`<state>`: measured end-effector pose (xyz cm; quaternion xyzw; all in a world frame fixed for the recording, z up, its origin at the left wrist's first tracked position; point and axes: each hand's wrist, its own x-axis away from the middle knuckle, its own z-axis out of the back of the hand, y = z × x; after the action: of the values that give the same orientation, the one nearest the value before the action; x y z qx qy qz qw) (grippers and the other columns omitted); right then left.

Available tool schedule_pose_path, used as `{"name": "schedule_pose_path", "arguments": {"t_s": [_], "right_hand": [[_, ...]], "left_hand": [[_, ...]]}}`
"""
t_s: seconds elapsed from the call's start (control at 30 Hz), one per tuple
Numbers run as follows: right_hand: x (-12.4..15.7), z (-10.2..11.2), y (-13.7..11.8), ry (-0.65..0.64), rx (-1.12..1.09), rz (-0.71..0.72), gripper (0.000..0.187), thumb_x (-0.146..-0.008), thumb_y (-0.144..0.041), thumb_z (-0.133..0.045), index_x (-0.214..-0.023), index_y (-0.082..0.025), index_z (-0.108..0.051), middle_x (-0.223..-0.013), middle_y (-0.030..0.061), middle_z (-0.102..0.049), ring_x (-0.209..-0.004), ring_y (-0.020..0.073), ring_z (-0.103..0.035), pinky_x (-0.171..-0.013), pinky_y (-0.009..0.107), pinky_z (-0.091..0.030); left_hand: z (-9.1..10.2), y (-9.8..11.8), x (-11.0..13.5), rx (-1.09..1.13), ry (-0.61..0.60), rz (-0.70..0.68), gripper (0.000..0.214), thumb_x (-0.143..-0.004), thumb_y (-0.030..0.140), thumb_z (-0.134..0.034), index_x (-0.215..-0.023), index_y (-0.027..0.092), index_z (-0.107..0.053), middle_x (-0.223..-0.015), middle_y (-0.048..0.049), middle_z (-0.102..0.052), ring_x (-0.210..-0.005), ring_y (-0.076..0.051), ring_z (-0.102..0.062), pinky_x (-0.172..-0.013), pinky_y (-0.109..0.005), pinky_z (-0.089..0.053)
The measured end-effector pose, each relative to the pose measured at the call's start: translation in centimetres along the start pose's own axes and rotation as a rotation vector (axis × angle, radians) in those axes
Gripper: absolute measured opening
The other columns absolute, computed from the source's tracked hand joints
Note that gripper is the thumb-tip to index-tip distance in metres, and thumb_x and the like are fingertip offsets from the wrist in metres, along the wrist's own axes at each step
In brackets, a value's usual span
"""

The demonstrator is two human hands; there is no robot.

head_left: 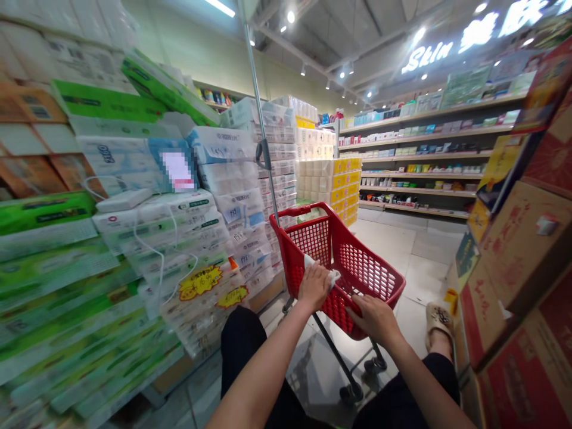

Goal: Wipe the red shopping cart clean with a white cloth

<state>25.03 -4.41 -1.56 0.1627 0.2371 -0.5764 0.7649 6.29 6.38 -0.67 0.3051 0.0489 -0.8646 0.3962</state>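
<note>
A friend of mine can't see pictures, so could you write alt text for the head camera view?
A person's left hand holds a white cloth or tissue against a red shopping cart, which the right hand grips near its corner. Wrapped packs are stacked to the left, cardboard boxes to the right, and stocked shelves stand behind.
</note>
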Motion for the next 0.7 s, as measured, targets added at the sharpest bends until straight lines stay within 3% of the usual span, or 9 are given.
{"name": "schedule_pose_path", "arguments": {"t_s": [0.17,0.47,0.57,0.7], "right_hand": [[-0.2,-1.2,-0.4,-0.007,0.058,-0.078,0.026,-0.096,-0.039,-0.040,-0.087,-0.021,-0.057,-0.076,0.0016,-0.067,-0.063,0.0141,-0.060,-0.054,0.027,-0.025],[0.0,-2.1,1.5,0.026,0.063,-0.036,0.023,-0.095,-0.033,-0.042,-0.087,-0.019,-0.058,-0.075,0.0026,-0.067,-0.066,0.0149,-0.061,-0.059,0.028,-0.029],[0.2,-2.1,1.7,0.054,0.054,-0.022,0.026,-0.095,-0.035,-0.043,-0.083,-0.018,-0.059,-0.074,0.0036,-0.067,-0.066,0.0151,-0.060,-0.062,0.027,-0.029],[0.5,-1.9,1.5,0.096,0.035,-0.002,0.030,-0.096,-0.039,-0.043,-0.084,-0.018,-0.060,-0.073,0.0037,-0.067,-0.066,0.0146,-0.059,-0.063,0.027,-0.029]], "left_hand": [[-0.3,1.2,0.3,0.002,0.014,-0.007,0.033,-0.100,0.034,-0.027,-0.123,0.027,-0.051,-0.130,-0.0005,-0.052,-0.141,-0.020,-0.022,-0.120,-0.046,-0.018],[-1.1,6.2,1.6,0.027,0.012,-0.087,0.033,-0.101,0.034,-0.029,-0.125,0.026,-0.050,-0.126,-0.0026,-0.053,-0.142,-0.020,-0.021,-0.120,-0.045,-0.017],[-0.7,5.8,1.5,0.022,-0.031,-0.153,0.033,-0.100,0.035,-0.031,-0.126,0.027,-0.049,-0.128,-0.0020,-0.053,-0.141,-0.019,-0.024,-0.120,-0.044,-0.017],[0.0,3.3,0.9,0.005,-0.063,-0.235,0.032,-0.100,0.037,-0.033,-0.125,0.027,-0.050,-0.131,-0.0006,-0.051,-0.139,-0.018,-0.026,-0.118,-0.041,-0.021]]}}
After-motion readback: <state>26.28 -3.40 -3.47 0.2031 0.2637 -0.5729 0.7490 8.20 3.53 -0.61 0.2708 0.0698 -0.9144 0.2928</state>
